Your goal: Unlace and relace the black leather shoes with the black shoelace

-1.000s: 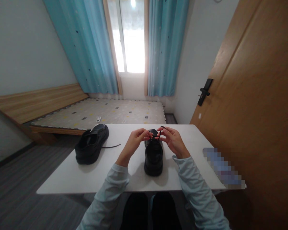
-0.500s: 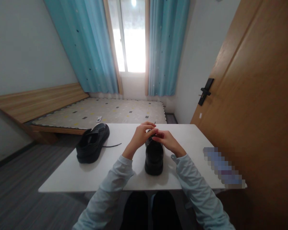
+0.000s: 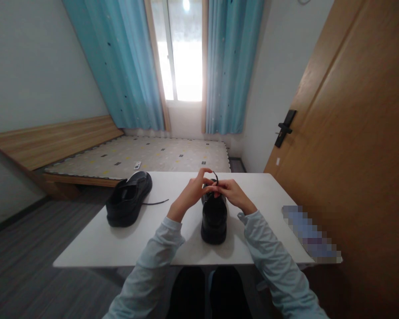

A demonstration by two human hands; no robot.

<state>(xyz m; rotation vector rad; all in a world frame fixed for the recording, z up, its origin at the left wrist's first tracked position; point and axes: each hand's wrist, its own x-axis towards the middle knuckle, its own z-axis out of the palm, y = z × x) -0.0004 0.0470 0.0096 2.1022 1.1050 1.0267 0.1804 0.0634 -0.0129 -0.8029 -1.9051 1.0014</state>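
A black shoe (image 3: pixel 214 221) stands upright on the white table with its heel towards me. Over its front part both hands meet, hiding much of the toe and lacing. A dark shoelace (image 3: pixel 217 176) loops up between the fingers. My left hand (image 3: pixel 199 186) pinches at the lace with thumb and fingers, its index finger arched above. From the other side my right hand (image 3: pixel 230 190) has its fingertips pressed together on the lace. To the left sits a second black shoe (image 3: pixel 128 199), with a loose lace (image 3: pixel 156 202) trailing across the tabletop.
The white table (image 3: pixel 252 248) has a pixelated bluish item (image 3: pixel 309 232) along its right edge. Behind it is a bed (image 3: pixel 173 153) with a small white object (image 3: pixel 137 165) on it. A wooden door (image 3: pixel 352 133) stands close on the right.
My fingers have shifted slightly at the shoe's front. The lace now shows as a raised curve between them, where only a short tip stuck up before.
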